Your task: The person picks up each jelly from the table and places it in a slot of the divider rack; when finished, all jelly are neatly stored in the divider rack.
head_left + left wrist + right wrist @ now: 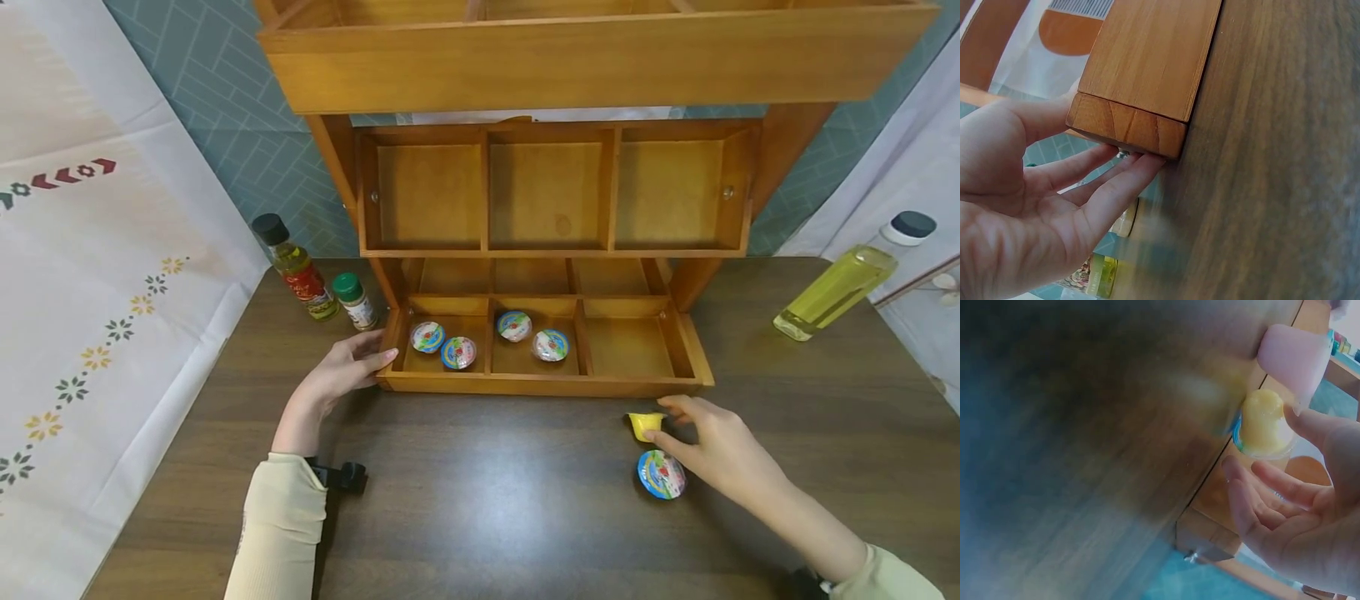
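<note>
My right hand (708,437) pinches a yellow jelly cup (645,425) between thumb and fingers, just in front of the rack's lower right corner. The cup is tipped, its lid side facing the rack; its rounded yellow body (1263,422) shows in the right wrist view. Beside it on the table is a pink jelly cup (662,475) with a blue-rimmed printed lid, lid up. At the other end, my left hand (341,371) grips the lower left corner of the wooden rack (540,386), thumb over the rim and fingers (1116,187) along the outer end.
Two lidded cups (458,353) lie in the rack's lower left compartment and two more (551,345) in the middle one. Higher tiers (555,187) rise behind. A red-labelled oil bottle (303,275) and green-capped jar (355,302) stand left, a yellow-green oil bottle (840,287) right.
</note>
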`<state>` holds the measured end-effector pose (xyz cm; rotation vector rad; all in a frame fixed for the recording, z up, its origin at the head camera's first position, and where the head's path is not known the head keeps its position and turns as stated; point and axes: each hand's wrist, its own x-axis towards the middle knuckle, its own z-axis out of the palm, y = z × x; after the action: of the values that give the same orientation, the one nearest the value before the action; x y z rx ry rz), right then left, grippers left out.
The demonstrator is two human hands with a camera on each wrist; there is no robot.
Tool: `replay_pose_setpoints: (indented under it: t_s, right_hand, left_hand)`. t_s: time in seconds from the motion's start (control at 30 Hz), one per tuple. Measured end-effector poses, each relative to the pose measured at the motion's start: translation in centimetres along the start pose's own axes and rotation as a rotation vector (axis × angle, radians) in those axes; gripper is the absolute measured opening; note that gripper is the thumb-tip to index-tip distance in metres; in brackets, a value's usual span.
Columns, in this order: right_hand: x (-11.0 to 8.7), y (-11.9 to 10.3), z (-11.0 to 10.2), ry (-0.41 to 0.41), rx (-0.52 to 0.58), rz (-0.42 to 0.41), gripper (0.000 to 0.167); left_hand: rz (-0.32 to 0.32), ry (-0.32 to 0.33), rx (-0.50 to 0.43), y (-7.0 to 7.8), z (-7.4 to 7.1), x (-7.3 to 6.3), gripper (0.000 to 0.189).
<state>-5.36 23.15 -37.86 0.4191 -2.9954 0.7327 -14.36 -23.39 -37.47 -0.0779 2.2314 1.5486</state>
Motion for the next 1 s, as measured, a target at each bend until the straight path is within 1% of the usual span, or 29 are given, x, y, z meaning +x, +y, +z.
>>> replay_pose_setpoints:
  t_s: [0.13, 0.27, 0.4, 0.53, 0.63, 0.77, 0.83, 0.93, 1.0]
  right_hand:
    - [0.7, -0.1, 0.0, -0.055, 0.052, -0.005, 0.048]
    - [1.4, -0.2, 0.1, -0.126, 0.091, -0.027, 0.046]
    - [2.3, -0.3, 0.1, -0.169, 0.097, -0.064, 0.043]
    - [3.0, -0.3, 0.0, -0.191, 0.111, -0.113, 0.037]
    - [3.1, -0.4, -0.2, -0.192, 0.102, -0.122, 0.035]
    - [2.8, -0.2, -0.2, -0.161, 0.085, -0.127, 0.036]
    - [2.6, -0.2, -0.3, -0.144, 0.088, -0.145, 0.039]
    - [2.2, -0.1, -0.5, -0.127, 0.106, -0.185, 0.049]
    - [2.0, -0.2, -0.7, -0.119, 0.114, -0.193, 0.053]
  left_hand:
    - [0.005, 0.001, -0.005, 0.0, 0.0, 0.0, 0.071]
    - [0.003, 0.0, -0.002, 0.0, 0.1, 0.1, 0.071]
    - [-0.002, -0.002, -0.001, 0.0, 0.1, 0.1, 0.072]
    - [-0.007, 0.006, -0.003, 0.0, 0.1, 0.1, 0.072]
    - [-0.008, 0.008, -0.004, 0.1, 0.1, 0.1, 0.072]
    - [-0.006, 0.001, -0.007, 0.1, 0.1, 0.2, 0.071]
    - [-0.005, -0.002, -0.005, 0.1, 0.1, 0.2, 0.071]
    - [-0.007, -0.003, -0.006, 0.1, 0.1, 0.2, 0.071]
    - [-0.008, -0.002, 0.0, 0.0, 0.0, 0.2, 0.071]
